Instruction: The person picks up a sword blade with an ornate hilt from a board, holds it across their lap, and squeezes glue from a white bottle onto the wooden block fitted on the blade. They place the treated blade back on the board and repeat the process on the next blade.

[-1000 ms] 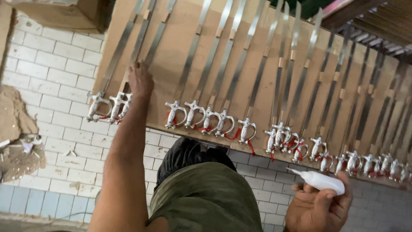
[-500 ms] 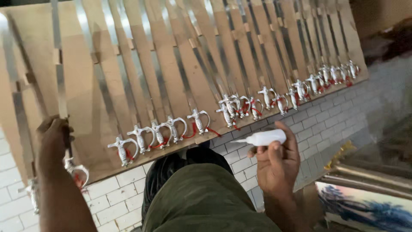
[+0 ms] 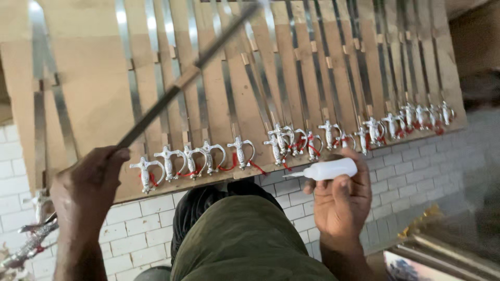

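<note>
Head view: two hands at a wooden board of small swords.
The left hand [image 3: 86,184] has its fingers clamped round a dark sword blade [image 3: 182,83] that rises slantwise across the wooden board [image 3: 99,99]. The right hand [image 3: 338,200] has its fingers wrapped round a white squeeze bottle [image 3: 328,169], nozzle pointing left, just below the silver sword hilts [image 3: 239,152] with red cords.
</note>
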### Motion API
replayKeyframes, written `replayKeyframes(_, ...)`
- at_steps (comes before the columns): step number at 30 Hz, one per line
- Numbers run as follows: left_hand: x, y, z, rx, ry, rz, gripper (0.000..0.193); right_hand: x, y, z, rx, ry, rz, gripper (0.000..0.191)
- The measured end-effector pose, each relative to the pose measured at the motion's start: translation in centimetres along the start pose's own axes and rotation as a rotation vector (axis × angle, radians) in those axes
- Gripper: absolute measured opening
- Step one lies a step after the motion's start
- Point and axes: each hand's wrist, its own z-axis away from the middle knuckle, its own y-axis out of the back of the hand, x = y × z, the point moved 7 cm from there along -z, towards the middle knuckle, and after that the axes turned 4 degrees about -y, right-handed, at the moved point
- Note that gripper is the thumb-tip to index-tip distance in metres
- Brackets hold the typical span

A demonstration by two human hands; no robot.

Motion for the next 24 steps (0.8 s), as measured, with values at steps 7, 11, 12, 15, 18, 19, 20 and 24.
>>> replayKeyframes(7, 13.8, 2.1, 6.4, 0.026, -0.220, -0.270, 0.012, -5.8, 3.0, -1.9, -0.071, 0.088, 0.090, 0.043)
replayKeyframes(11, 17.9, 0.7, 9.6, 0.004, -0.295, -0.277, 0.010, -8.8, 5.9, -2.4, -0.053, 0.187, 0.285, 0.048)
replayKeyframes(12, 18.4, 0.2, 10.4, -0.019, -0.301, -0.266, 0.013, -9.4, 6.6, -2.6, -0.059, 0.199, 0.310, 0.048)
replayKeyframes(15, 18.9, -2.5, 12.1, -0.141, -0.369, -0.311, 0.024, -10.8, 8.7, -3.5, -0.094, 0.225, 0.338, 0.049)
replayKeyframes(18, 19.0, -5.7, 13.9, -0.215, -0.342, -0.354, 0.031, -11.5, 10.7, -4.4, -0.117, 0.230, 0.357, 0.050)
replayKeyframes(19, 19.0, -6.5, 14.3, -0.222, -0.313, -0.365, 0.033, -11.6, 11.3, -4.6, -0.123, 0.233, 0.369, 0.050)
replayKeyframes(20, 19.1, -7.0, 14.9, -0.225, -0.296, -0.357, 0.030, -11.8, 11.8, -4.7, -0.130, 0.235, 0.395, 0.050)
replayKeyframes(24, 20.1, -8.5, 16.3, -0.206, -0.231, -0.305, 0.029, -12.8, 13.7, -5.1, -0.123, 0.306, 0.479, 0.052)
